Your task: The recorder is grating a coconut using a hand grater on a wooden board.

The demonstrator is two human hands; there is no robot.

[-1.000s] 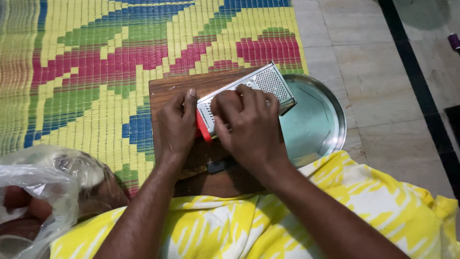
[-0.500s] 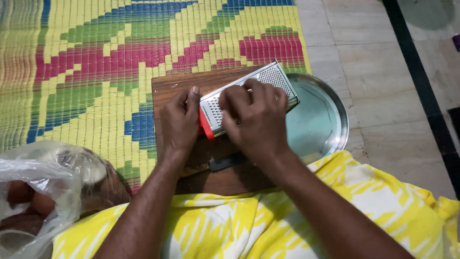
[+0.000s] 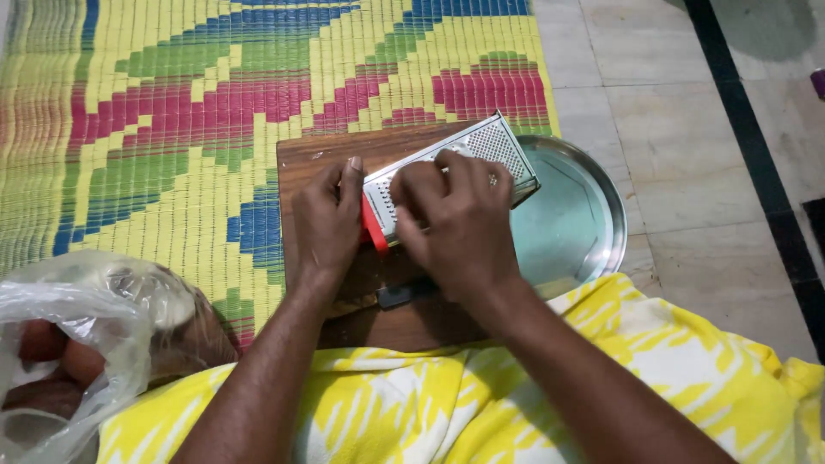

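While my left hand (image 3: pixel 326 225) grips the grater (image 3: pixel 451 176) by its red end, my right hand (image 3: pixel 455 219) has slid a little down its face, fingers curled over something hidden (I cannot tell what). Grater's far end overhangs the steel plate (image 3: pixel 593 223)

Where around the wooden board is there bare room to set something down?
Free: the woven multicoloured mat beyond and left of the brown wooden board, and the pale floor tiles right of the round steel plate. Crowded: the board, under both hands and the metal grater.

Tiled floor (image 3: pixel 687 112) under woven mat (image 3: pixel 172 129)
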